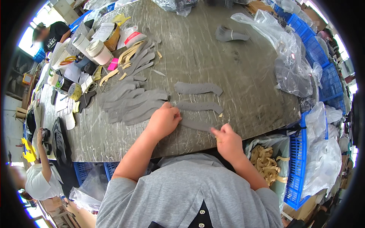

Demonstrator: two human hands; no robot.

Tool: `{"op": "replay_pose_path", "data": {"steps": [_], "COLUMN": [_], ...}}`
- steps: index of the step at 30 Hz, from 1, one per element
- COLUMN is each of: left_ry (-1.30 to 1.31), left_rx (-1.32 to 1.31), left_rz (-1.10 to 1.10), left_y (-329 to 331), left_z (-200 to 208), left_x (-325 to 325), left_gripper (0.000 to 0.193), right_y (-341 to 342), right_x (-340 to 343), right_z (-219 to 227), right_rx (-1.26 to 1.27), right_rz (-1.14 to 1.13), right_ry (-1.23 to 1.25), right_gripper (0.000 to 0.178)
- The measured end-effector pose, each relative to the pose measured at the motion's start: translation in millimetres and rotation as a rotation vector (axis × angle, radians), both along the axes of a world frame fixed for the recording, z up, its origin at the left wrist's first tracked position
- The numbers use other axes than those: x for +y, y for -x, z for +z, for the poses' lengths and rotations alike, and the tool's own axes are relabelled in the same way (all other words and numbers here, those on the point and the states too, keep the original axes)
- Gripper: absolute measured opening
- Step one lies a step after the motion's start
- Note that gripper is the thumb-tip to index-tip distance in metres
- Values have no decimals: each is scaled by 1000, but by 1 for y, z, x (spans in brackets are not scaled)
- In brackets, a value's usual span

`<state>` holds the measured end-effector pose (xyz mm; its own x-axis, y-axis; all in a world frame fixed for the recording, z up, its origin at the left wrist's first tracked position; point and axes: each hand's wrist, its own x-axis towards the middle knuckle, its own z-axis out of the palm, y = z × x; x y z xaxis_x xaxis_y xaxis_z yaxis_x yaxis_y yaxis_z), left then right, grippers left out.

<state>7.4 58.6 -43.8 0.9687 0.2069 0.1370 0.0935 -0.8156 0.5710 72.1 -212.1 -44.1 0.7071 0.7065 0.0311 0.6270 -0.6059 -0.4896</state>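
Note:
A curved grey strip lies between my two hands at the table's near side. My left hand pinches its left end, fingers closed. My right hand is closed at the right end, thumb and finger together and slightly blurred. Just beyond lie two similar grey strips with small holes, a middle strip and a farther strip. A tan scrap rests by the middle strip's right end. Left of my left hand spreads an overlapping pile of grey strips.
More grey strips mixed with tan strips lie farther back, near white jars and tape rolls. A banded grey bundle sits far right. Tan scraps fill a lined bin beside a blue crate. Other people are at left.

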Motion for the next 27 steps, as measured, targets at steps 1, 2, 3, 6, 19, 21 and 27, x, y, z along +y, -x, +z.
{"op": "replay_pose_path", "data": {"steps": [1,2,3,6,19,21,27], "left_ry": [114,226,339,401,176,86,40], "left_rx": [7,17,31,91,96,22,68], "left_rz": [38,68,99,306,231,169,258], "left_y": [6,11,18,45,79,71,51], "left_z": [2,10,16,25,11,-3,1], "left_x": [0,1,3,30,47,45,52], "left_gripper": [12,12,12,14,25,24,27], "right_y": [-8,-18,-27,-45,-60,-55,-25], "right_x": [-1,-1,0,14,-77,-126,-307], "right_z": [0,-3,-6,-11,-28,-4,-82], "right_rx": [-49,-95,-138,-158,589,740,532], "right_rz": [-79,-165,-250,-319,-447,-524,-686], "right_ry": [-81,-166,-250,-205,-570,-612,90], "right_gripper": [25,22,19,19,16,19,7]}}
